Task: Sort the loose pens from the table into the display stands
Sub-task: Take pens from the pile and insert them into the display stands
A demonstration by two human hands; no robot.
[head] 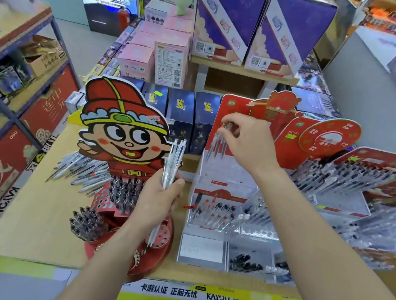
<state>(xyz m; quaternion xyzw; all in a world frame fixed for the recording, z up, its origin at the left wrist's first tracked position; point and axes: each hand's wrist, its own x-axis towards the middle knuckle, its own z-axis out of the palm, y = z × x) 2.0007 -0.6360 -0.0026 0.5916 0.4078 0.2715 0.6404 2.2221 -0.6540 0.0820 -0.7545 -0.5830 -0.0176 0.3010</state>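
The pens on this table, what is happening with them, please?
A person is sorting pens into the display stands. The left hand grips a bundle of white pens upright over the red cartoon stand. The right hand pinches a few clear pens by their tops, tips hanging over the back compartment of the clear acrylic stand. A heap of loose pens lies on the table, left of the cartoon stand, not yet sorted.
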